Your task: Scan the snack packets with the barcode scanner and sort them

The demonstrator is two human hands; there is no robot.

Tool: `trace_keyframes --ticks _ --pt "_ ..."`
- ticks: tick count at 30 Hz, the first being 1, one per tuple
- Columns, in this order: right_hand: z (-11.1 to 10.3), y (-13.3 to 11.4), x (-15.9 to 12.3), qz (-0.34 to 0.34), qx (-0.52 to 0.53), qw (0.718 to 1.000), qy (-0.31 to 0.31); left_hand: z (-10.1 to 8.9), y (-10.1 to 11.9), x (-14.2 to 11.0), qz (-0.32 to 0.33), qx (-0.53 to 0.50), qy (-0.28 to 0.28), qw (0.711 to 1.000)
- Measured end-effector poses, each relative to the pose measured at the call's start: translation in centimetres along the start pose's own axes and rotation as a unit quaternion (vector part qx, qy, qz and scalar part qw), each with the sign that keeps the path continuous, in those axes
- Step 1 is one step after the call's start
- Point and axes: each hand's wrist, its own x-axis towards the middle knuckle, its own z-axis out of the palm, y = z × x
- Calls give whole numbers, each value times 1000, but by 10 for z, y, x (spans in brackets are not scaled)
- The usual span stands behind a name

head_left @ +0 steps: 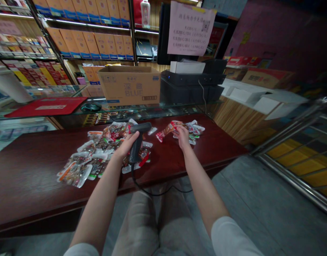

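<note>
My left hand [126, 143] is closed around the handle of a black barcode scanner [137, 142], whose head points to the right. Its cable [142, 190] drops over the table's front edge toward my legs. In my right hand [183, 136] is a red snack packet [165, 131], gripped by its right end and tilted. Under and behind that hand lies a small heap of snack packets [195, 128]. A larger spread of clear and coloured packets [99, 156] covers the table beneath and left of the scanner.
The dark red table [25, 167] runs across in front of me. Behind it on a glass counter stand a cardboard box [130, 87], a mouse [91, 107], a red folder [48, 106] and a monitor with a paper sign [190, 32]. A metal railing [299, 177] is at right.
</note>
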Motion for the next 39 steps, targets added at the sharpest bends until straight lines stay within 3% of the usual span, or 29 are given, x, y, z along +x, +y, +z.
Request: trace_keyframes --ticks 5,12,17,20,22,24,29,31,34,36,39 --pt "4 1 -4 -59 -68 996 -9 9 2 -3 -12 12 -11 1000" --pt "3 4 -5 -82 -108 991 -9 19 8 -11 -29 -19 3 999" --pt "1 1 -8 -96 -109 989 -26 17 3 -7 -24 -3 9 1000" --pt "-10 -6 0 -140 -169 976 7 12 0 -4 -7 -15 22 1000" --pt "-24 -13 10 -173 -261 948 59 10 0 -4 6 -26 32 999" --pt "-42 -20 20 -179 -378 902 103 8 2 -4 19 -30 42 998" --pt "-74 -31 24 -136 -594 778 155 6 7 -5 44 -41 54 997" --pt "-71 -30 17 -165 -624 756 111 6 7 -5 44 -43 51 997" --pt "-56 -24 6 -212 -660 719 -50 6 7 -6 46 -41 51 997" --pt "-47 -19 2 -198 -684 689 -132 5 7 -6 45 -37 54 997" --pt "-45 -11 4 -138 -710 679 -124 4 6 -6 39 -34 60 997"
